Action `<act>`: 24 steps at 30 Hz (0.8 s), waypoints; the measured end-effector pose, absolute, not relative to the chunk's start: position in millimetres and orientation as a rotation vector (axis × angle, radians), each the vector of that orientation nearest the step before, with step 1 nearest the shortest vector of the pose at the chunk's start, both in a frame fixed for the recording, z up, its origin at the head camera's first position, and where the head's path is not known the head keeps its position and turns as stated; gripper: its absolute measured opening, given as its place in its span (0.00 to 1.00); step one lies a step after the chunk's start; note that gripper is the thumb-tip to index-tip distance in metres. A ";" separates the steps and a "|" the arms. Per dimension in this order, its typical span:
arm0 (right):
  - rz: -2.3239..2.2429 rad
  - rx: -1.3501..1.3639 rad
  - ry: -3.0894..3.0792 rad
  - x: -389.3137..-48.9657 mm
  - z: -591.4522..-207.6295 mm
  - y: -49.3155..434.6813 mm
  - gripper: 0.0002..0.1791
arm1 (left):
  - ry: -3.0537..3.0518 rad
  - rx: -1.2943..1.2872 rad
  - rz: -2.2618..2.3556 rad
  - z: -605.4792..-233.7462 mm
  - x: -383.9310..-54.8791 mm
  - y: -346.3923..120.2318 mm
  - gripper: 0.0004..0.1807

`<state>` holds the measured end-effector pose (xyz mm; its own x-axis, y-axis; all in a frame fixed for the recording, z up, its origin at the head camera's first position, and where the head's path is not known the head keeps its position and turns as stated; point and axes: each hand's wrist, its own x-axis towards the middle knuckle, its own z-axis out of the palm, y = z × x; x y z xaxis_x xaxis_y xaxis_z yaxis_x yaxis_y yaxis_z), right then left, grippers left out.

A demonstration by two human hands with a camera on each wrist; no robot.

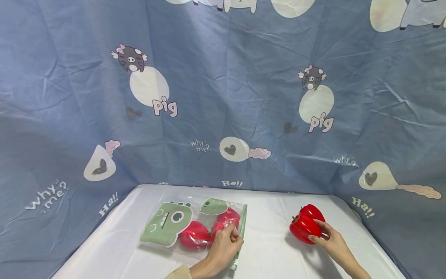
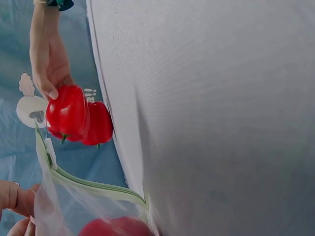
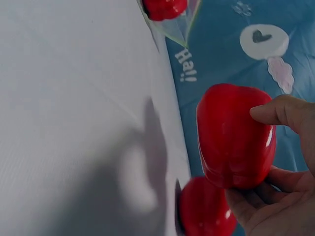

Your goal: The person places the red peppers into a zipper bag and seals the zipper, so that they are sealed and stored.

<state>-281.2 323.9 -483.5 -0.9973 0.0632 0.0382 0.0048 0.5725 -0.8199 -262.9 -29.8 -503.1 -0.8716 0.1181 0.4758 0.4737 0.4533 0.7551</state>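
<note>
A red bell pepper with a green stem is gripped in my right hand between thumb and fingers, raised above the white table. Just behind it a second red pepper rests on the tabletop. On the left lies a clear zip bag printed with a green cartoon face. Inside the bag are red peppers, partly hidden by the print and my hand. My left hand pinches the bag near its green zip edge; in the left wrist view its fingertips are partly out of frame.
The white-covered table stands against a blue cloth backdrop with cartoon pigs and lettering. The cloth also borders the table's left and right sides. Bare white cloth lies between the bag and the peppers on the right.
</note>
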 end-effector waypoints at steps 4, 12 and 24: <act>1.432 0.002 -2.720 -286.7 -484.4 311.2 0.40 | -2.351 -0.500 -1.383 -502.8 -263.3 -29.2 0.09; 1.502 0.119 -2.655 -296.6 -482.5 283.4 0.36 | -2.351 -0.508 -1.386 -505.2 -264.3 -30.1 0.09; 1.578 0.243 -2.634 -312.5 -489.6 240.7 0.33 | -2.332 -0.520 -1.383 -504.8 -264.0 -30.0 0.09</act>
